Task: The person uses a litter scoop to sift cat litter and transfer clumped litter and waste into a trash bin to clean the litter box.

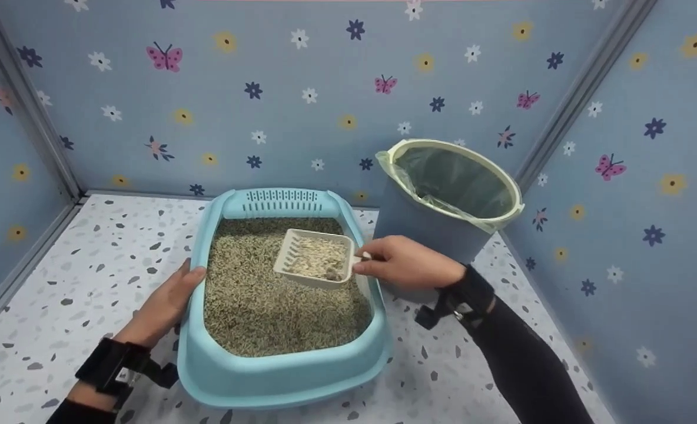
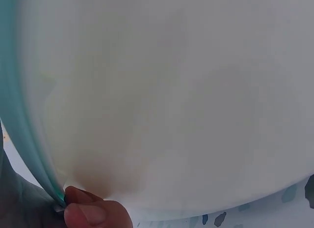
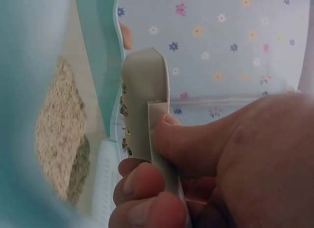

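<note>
A light-blue litter box (image 1: 284, 377) stands on the speckled surface, filled with tan and grey-brown litter (image 1: 254, 300). At its left side, my left hand (image 1: 166, 300) grips the rim; the left wrist view shows fingertips (image 2: 95, 215) curled at the box's lower edge. My right hand (image 1: 413, 262) holds a pale litter scoop (image 1: 313, 282) by its short handle, over the right part of the box. The scoop lies roughly level and carries a heap of light litter with a darker bit. In the right wrist view, thumb and fingers pinch the handle, and grains cling to the slots.
Behind the box to the right stands a grey-blue bin (image 1: 419, 229) with a thin yellowish liner (image 1: 404, 182) folded over its rim. Flower-patterned panels (image 1: 301, 106) enclose the back and both sides. Speckled floor (image 1: 78, 265) extends around the box.
</note>
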A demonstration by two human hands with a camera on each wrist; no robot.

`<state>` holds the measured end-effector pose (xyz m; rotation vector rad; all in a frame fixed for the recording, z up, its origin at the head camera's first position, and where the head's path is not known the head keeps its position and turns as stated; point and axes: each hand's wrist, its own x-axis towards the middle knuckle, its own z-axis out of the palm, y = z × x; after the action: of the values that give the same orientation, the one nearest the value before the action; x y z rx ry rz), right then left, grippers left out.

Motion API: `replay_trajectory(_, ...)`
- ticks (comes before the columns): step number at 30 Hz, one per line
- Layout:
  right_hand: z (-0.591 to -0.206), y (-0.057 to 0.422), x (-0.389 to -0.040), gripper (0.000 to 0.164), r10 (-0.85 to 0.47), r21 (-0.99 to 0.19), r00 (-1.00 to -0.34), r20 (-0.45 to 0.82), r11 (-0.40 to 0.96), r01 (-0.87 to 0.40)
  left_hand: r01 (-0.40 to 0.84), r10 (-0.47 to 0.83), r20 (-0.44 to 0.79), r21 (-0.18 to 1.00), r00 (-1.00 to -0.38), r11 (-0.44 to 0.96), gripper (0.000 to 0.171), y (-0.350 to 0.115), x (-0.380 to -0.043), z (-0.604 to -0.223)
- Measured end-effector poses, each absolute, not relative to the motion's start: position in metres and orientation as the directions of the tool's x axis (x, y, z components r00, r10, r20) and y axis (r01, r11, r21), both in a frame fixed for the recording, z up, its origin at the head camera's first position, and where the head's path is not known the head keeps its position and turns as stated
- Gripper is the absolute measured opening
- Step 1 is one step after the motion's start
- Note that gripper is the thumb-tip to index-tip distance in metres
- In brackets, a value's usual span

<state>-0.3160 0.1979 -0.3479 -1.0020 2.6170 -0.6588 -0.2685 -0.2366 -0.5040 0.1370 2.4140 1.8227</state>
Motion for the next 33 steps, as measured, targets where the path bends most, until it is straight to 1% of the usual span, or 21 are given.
replay_trajectory(4, -0.346, 0.234, -0.309, 0.028, -0.64, -0.487, -0.765, -0.069, 0.691, -0.534, 0.014, 0.141, -0.026, 0.962, -0.99, 0.273, 0.082, -0.238, -0.269, -0.503)
replay_trajectory(7, -0.346, 0.241, -0.307, 0.027, -0.627, -0.489, -0.777, -0.065, 0.698, -0.523, 0.003, 0.137, -0.037, 0.96, -0.99, 0.28, 0.084, -0.238, -0.27, -0.5)
replay_trajectory(11, -0.348, 0.219, -0.315, 0.024, -0.653, -0.482, -0.755, -0.06, 0.681, -0.551, -0.003, 0.13, -0.043, 0.957, -0.991, 0.29, 0.085, -0.238, -0.269, -0.5)
replay_trajectory(15, -0.35, 0.181, -0.326, 0.029, -0.701, -0.469, -0.71, -0.066, 0.65, -0.598, 0.001, 0.126, -0.041, 0.948, -0.991, 0.317, 0.087, -0.238, -0.268, -0.503)
replay_trajectory(18, -0.351, 0.164, -0.33, 0.03, -0.723, -0.474, -0.688, -0.064, 0.628, -0.617, 0.01, 0.132, -0.035, 0.944, -0.991, 0.329, 0.088, -0.238, -0.268, -0.504)
replay_trajectory(21, -0.351, 0.167, -0.328, 0.029, -0.718, -0.473, -0.694, -0.053, 0.63, -0.616, 0.017, 0.151, -0.03, 0.954, -0.988, 0.298, 0.087, -0.237, -0.269, -0.505)
replay_trajectory(25, -0.348, 0.196, -0.317, 0.026, -0.685, -0.463, -0.727, -0.05, 0.661, -0.591, 0.021, 0.179, -0.026, 0.967, -0.984, 0.256, 0.087, -0.236, -0.27, -0.504)
replay_trajectory(28, -0.346, 0.212, -0.309, 0.023, -0.664, -0.463, -0.745, -0.062, 0.68, -0.568, 0.015, 0.175, -0.031, 0.967, -0.984, 0.254, 0.088, -0.236, -0.269, -0.504)
replay_trajectory(30, -0.346, 0.213, -0.308, 0.023, -0.662, -0.46, -0.746, -0.066, 0.684, -0.566, 0.011, 0.174, -0.033, 0.969, -0.984, 0.247, 0.089, -0.236, -0.269, -0.504)
replay_trajectory(33, -0.35, 0.196, -0.315, 0.028, -0.668, -0.458, -0.741, -0.073, 0.682, -0.57, 0.022, 0.181, -0.021, 0.972, -0.983, 0.234, 0.088, -0.238, -0.268, -0.507)
